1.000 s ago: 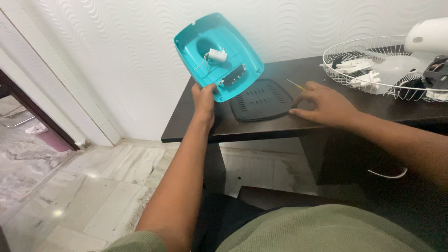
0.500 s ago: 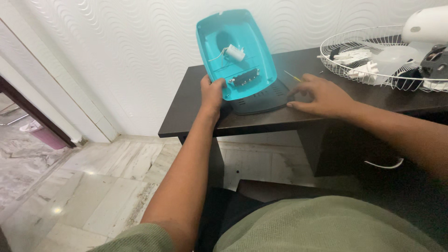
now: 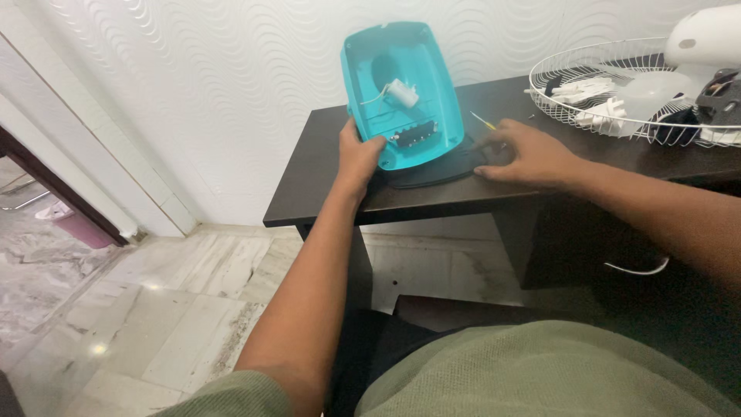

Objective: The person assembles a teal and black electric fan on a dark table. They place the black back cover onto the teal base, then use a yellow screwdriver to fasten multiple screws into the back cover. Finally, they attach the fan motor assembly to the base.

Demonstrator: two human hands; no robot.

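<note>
Head view: left hand (image 3: 357,157) clamped on the lower edge of the teal shell (image 3: 401,93), tilted up over the bench (image 3: 324,177), open side to camera, small white part (image 3: 402,93) and wires inside. Black plate (image 3: 432,170) lies flat just below the shell. Right hand (image 3: 532,154) rests fingers spread on the bench, right of the shell, holding nothing. Wire guard (image 3: 617,85) far right of shell. Shell looks light, stiff, thin plastic, likely smooth; grip the rim, clear of the wiring.

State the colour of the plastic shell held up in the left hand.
The plastic shell in the left hand is turquoise, shown in the head view.
</note>
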